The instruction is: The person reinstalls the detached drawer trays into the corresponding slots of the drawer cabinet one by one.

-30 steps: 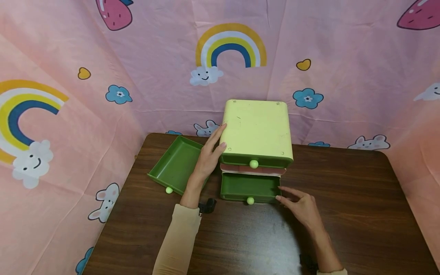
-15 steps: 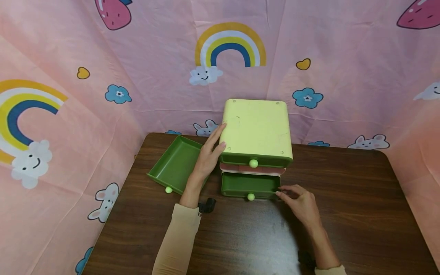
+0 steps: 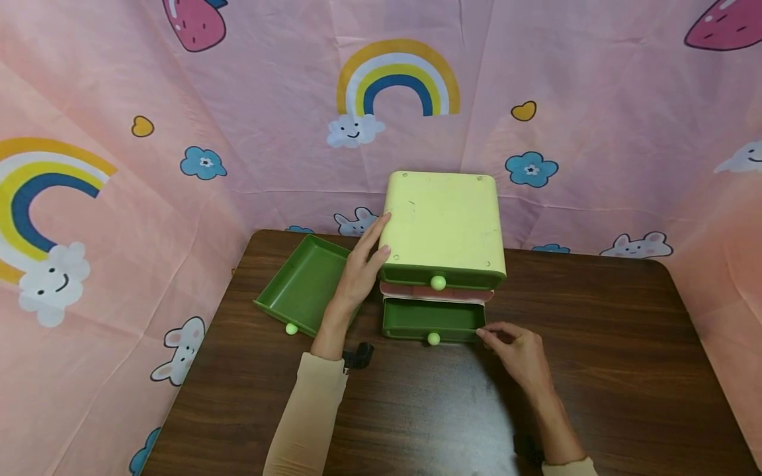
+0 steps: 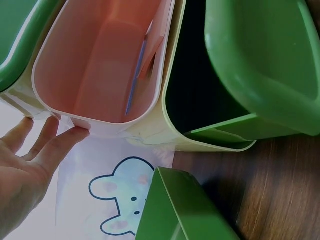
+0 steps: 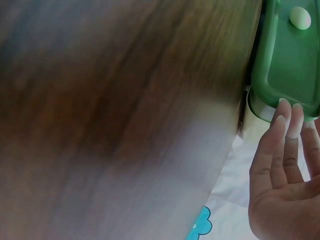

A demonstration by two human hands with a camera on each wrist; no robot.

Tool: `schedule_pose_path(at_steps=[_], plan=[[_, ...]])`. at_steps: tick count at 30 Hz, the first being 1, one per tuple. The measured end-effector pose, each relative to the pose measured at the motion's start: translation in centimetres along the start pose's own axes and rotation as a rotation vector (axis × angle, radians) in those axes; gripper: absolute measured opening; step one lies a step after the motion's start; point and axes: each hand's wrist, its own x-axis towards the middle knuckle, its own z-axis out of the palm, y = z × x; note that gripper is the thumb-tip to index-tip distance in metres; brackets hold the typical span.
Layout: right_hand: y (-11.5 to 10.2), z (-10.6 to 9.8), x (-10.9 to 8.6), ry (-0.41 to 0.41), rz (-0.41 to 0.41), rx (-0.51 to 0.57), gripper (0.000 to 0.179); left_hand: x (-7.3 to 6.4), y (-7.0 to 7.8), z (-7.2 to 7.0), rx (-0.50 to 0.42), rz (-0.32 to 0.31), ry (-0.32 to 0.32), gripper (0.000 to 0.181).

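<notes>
Below the middle, the low drawer (image 3: pixel 411 330) runs its long front left from the nearer right hand (image 3: pixel 521 354), whose almost-touching finger and thumb pinch its corner, while the left hand's (image 3: pixel 356 272) straight fingers touch the box (image 3: pixel 443 221).

A dark brown, wood-grained desk with rounded far corners (image 3: pixel 601 330) is backed by a creased, lilac-pink fabric sheet (image 3: pixel 571 73). It is flanked by a peach-pink left fabric panel (image 3: pixel 119 277) and a peach-pink right fabric panel (image 3: pixel 729 284). The sheet is printed with a striped, arched rainbow (image 3: pixel 397 64), a smiling white cloud (image 3: pixel 355 130), a dark-outlined yellow heart (image 3: pixel 524 111), a blue five-petalled flower (image 3: pixel 532 170) and a white cartoon rabbit (image 3: pixel 637 246). It is crossed by a horizontal fold. A pale, blurred sheen (image 3: pixel 428 396) is reflected on the desk's near middle.
</notes>
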Motion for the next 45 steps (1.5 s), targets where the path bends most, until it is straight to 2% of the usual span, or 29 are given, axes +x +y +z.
schedule_pose_path(at_steps=[13,16,20,24,30,33,37,39,41,45], plan=[[-0.2,0.4,0.3,0.051,0.029,0.001,0.021,0.0,-0.3,-0.1,-0.015,-0.005,-0.008,0.054],[-0.1,0.4,0.2,0.039,0.026,0.007,0.025,0.2,-1.6,0.0,-0.016,-0.002,-0.005,0.054],[0.0,0.2,-0.1,-0.014,0.027,0.082,0.034,0.5,-3.7,0.2,-0.003,0.011,0.012,0.054],[0.2,0.0,-0.3,-0.057,0.016,0.163,0.038,0.6,-4.1,0.3,0.01,0.017,0.027,0.053],[0.1,-0.2,-0.4,-0.104,-0.01,0.233,0.041,0.6,-4.0,0.3,0.012,0.023,0.033,0.053],[-0.8,-0.5,-0.5,-0.143,-0.009,0.281,0.041,0.6,-3.9,0.4,0.019,0.027,0.042,0.053],[-2.5,-0.8,-0.7,-0.157,-0.018,0.268,0.037,0.7,-3.9,0.6,0.03,0.028,0.063,0.053],[-2.6,-0.7,-0.6,-0.157,-0.023,0.245,0.035,0.7,-3.8,0.6,0.035,0.025,0.071,0.053],[-2.2,-0.4,-0.4,-0.156,-0.02,0.225,0.033,0.7,-3.4,0.6,0.033,0.026,0.078,0.053],[-0.8,0.2,-0.1,-0.151,-0.024,0.199,0.031,0.3,-1.3,0.6,0.029,0.027,0.079,0.053]])
